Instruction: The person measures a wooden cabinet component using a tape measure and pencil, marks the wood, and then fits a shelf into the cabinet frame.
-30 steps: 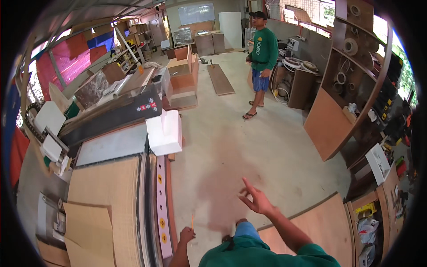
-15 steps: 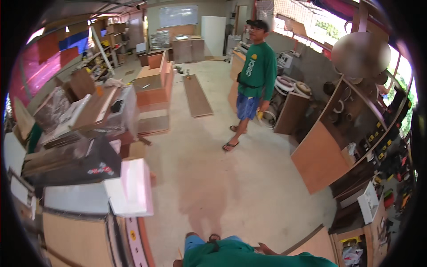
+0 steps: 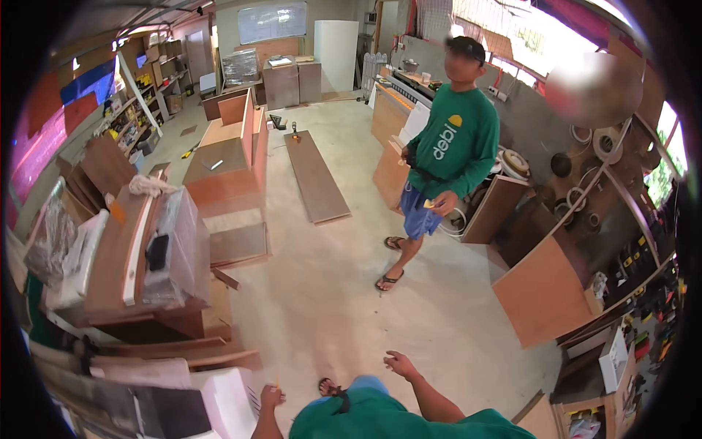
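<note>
My left hand (image 3: pixel 272 396) hangs low at the bottom edge, its fingers closed round a thin yellowish stick (image 3: pixel 276 385) that looks like a pencil; most of it is hidden. It is nearest a white box-like block (image 3: pixel 227 395) at the lower left. My right hand (image 3: pixel 399 364) reaches forward over the concrete floor with its fingers apart, and it touches nothing. Ahead of me a co-worker (image 3: pixel 457 143) in a green shirt and blue shorts stands with a small yellowish thing in one hand.
Wrapped panels and boards (image 3: pixel 121 256) are piled at the left. A long brown board (image 3: pixel 316 175) lies on the floor ahead, beside cabinet boxes (image 3: pixel 227 157). At the right, an orange-brown panel (image 3: pixel 545 293) leans by a tool rack (image 3: pixel 643 256).
I have moved forward, so the board and cabinets appear nearer. My right arm has come out in front. The co-worker's hands have risen to the waist.
</note>
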The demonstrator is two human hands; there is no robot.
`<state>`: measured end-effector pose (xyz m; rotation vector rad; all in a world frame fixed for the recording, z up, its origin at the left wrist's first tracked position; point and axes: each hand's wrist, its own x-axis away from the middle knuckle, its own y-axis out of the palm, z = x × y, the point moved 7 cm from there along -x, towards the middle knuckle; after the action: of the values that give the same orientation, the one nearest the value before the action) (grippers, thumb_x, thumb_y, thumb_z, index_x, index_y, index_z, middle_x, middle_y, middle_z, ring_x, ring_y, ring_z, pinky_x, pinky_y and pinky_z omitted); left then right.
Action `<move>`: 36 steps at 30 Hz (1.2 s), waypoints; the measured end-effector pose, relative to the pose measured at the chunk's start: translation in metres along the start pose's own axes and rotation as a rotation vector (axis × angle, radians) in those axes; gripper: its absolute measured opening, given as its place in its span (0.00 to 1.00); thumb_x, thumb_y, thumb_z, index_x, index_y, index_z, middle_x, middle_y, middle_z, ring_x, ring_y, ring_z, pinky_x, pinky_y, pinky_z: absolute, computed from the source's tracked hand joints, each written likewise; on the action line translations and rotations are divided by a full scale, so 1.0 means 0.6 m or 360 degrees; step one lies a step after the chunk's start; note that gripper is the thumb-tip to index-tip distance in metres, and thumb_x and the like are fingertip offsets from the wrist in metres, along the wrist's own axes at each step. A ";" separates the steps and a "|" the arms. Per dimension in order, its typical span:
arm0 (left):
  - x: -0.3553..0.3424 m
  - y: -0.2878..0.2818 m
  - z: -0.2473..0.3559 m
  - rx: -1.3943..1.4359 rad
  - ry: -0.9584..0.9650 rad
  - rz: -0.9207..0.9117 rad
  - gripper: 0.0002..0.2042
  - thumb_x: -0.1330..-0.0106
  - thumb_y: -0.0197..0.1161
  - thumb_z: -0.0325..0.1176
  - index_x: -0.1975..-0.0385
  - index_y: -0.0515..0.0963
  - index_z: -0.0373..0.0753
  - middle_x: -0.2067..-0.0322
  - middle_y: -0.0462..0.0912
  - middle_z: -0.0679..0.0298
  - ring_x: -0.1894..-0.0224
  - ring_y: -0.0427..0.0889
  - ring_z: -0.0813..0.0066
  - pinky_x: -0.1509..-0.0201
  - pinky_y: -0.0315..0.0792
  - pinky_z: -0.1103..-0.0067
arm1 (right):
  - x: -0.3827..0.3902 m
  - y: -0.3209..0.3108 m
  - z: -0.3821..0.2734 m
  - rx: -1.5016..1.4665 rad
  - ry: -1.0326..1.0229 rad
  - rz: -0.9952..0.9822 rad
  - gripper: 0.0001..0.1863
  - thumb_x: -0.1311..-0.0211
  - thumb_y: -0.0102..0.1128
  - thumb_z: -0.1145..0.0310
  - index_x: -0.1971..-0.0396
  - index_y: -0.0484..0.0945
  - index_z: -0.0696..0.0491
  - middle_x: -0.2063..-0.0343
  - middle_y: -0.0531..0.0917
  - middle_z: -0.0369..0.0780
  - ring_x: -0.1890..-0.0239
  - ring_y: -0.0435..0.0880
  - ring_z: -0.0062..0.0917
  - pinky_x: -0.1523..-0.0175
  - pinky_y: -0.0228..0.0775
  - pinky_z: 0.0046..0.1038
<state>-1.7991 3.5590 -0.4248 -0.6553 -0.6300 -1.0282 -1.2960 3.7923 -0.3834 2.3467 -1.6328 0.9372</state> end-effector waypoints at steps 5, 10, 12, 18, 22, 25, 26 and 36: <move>-0.273 0.024 0.546 -0.0146 0.0595 0.0028 0.20 0.26 0.62 0.23 0.36 0.73 0.40 0.64 0.90 0.51 0.74 0.90 0.67 0.71 0.87 0.71 | -0.178 0.019 -0.013 -0.0337 0.0604 0.0224 0.27 0.31 0.69 0.57 0.36 0.81 0.55 0.57 0.91 0.44 0.59 0.91 0.28 0.57 0.82 0.31; -0.512 0.052 0.808 -0.0229 0.0703 -0.0040 0.14 0.24 0.59 0.24 0.41 0.81 0.38 0.61 0.88 0.55 0.74 0.89 0.67 0.71 0.86 0.72 | -0.421 0.026 -0.007 0.0155 0.0951 -0.0062 0.15 0.38 0.70 0.57 0.59 0.90 0.53 0.66 0.90 0.41 0.64 0.89 0.28 0.64 0.79 0.36; -0.609 0.064 0.848 -0.0062 0.0530 -0.0041 0.11 0.22 0.58 0.27 0.47 0.84 0.36 0.63 0.87 0.55 0.70 0.89 0.62 0.70 0.87 0.67 | -0.600 0.001 -0.062 0.0121 0.0970 -0.0185 0.14 0.41 0.71 0.57 0.63 0.90 0.52 0.68 0.90 0.40 0.64 0.89 0.29 0.66 0.78 0.41; -0.761 0.093 0.926 -0.0320 -0.0148 -0.0106 0.11 0.23 0.56 0.32 0.49 0.83 0.36 0.65 0.86 0.53 0.67 0.89 0.57 0.68 0.85 0.63 | -1.139 -0.160 -0.516 0.1118 -0.0051 -0.0092 0.21 0.33 0.59 0.47 0.66 0.89 0.50 0.73 0.90 0.38 0.71 0.89 0.33 0.61 0.82 0.37; -0.915 0.066 1.078 -0.0651 -0.0116 -0.0123 0.11 0.24 0.57 0.34 0.52 0.82 0.37 0.67 0.86 0.52 0.67 0.88 0.56 0.64 0.84 0.63 | -1.446 -0.199 -0.938 0.0844 -0.0518 0.0502 0.22 0.32 0.62 0.48 0.54 0.88 0.52 0.68 0.91 0.42 0.66 0.91 0.33 0.56 0.83 0.37; -1.034 0.025 1.206 -0.0718 -0.0091 -0.0180 0.10 0.25 0.58 0.36 0.54 0.81 0.37 0.68 0.85 0.51 0.67 0.88 0.56 0.61 0.84 0.63 | -1.624 -0.206 -1.161 0.0602 -0.0427 0.0651 0.21 0.32 0.65 0.52 0.51 0.87 0.52 0.65 0.91 0.43 0.65 0.92 0.31 0.55 0.83 0.34; -1.088 -0.013 1.246 -0.0731 -0.0056 -0.0154 0.10 0.25 0.59 0.36 0.55 0.81 0.37 0.69 0.85 0.51 0.67 0.88 0.56 0.60 0.84 0.63 | -1.677 -0.173 -1.216 0.0475 -0.0374 0.0622 0.20 0.32 0.65 0.53 0.51 0.87 0.52 0.64 0.92 0.43 0.65 0.92 0.32 0.54 0.83 0.34; -1.660 -0.322 1.835 0.0173 0.0102 0.0060 0.16 0.22 0.63 0.42 0.45 0.78 0.36 0.63 0.84 0.60 0.68 0.84 0.72 0.69 0.81 0.73 | -2.060 0.235 -1.326 0.0519 0.0086 -0.0132 0.18 0.31 0.65 0.56 0.54 0.88 0.56 0.64 0.91 0.43 0.65 0.88 0.30 0.53 0.82 0.37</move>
<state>-2.5325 4.8639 -0.4091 -0.5352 -0.6108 -0.9693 -2.0207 5.0759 -0.4686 2.5417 -1.4422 1.3242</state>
